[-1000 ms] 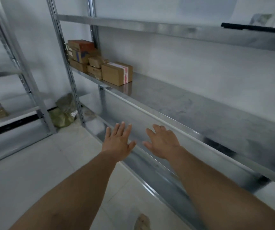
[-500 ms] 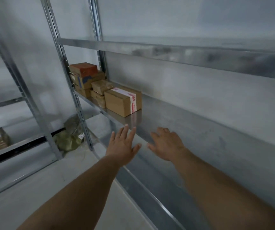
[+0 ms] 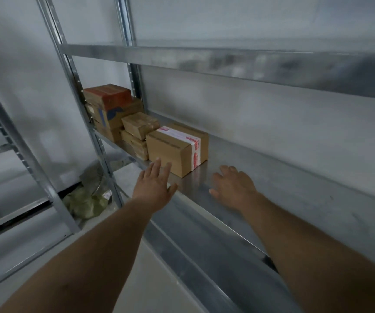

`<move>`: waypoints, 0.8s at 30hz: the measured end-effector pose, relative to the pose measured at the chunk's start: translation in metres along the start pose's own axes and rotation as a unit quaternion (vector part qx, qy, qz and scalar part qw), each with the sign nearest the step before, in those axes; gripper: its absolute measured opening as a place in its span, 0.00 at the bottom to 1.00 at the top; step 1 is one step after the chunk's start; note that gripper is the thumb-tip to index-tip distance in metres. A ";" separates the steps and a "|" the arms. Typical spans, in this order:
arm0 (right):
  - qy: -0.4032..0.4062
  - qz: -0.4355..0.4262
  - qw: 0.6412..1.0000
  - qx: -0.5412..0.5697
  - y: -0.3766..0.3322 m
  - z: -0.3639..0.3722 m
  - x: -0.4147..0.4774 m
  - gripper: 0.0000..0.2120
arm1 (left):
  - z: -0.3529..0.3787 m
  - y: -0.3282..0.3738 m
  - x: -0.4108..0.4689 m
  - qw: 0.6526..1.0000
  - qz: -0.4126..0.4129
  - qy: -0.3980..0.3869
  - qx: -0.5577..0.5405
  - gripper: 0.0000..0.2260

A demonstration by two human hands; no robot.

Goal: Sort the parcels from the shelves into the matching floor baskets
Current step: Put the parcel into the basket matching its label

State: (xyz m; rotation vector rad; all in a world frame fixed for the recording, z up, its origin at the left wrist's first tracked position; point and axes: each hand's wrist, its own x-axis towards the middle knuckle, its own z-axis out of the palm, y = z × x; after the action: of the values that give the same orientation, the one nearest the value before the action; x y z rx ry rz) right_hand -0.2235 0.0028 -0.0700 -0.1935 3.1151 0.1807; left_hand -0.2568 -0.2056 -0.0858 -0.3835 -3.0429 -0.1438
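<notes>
Steel shelf (image 3: 272, 168) carries taped box (image 3: 175, 150) beside stacked parcels (image 3: 114, 109) — left hand (image 3: 153, 188), right hand (image 3: 234, 190) empty, fingers (image 3: 156, 166) loose.

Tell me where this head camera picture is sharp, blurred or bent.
Head view: the taped box, left hand and right hand read fairly sharp; the upper shelf smears with motion blur; light is dim and flat, with a dull sheen on the middle shelf; the wide lens tilts the posts.

Pale grey walls (image 3: 272, 114), light floor (image 3: 152, 281), galvanised metal shelving (image 3: 306, 186)
</notes>
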 end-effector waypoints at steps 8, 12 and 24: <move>-0.013 0.117 0.993 0.033 -0.029 -0.012 0.084 0.24 | -0.004 -0.068 0.114 0.995 0.071 0.010 -0.068 0.29; 0.007 0.177 0.982 0.068 -0.042 -0.015 0.123 0.25 | 0.000 -0.099 0.167 0.987 0.090 0.020 -0.128 0.26; 0.107 0.387 0.826 0.395 -0.065 0.003 0.182 0.16 | 0.012 -0.104 0.222 0.966 0.055 0.008 -0.252 0.21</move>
State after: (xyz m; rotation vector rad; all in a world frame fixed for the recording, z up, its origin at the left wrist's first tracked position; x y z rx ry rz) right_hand -0.3957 -0.0833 -0.0850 1.1115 2.9224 -1.1718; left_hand -0.4984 -0.2509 -0.0886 -0.5727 -2.9214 -0.9148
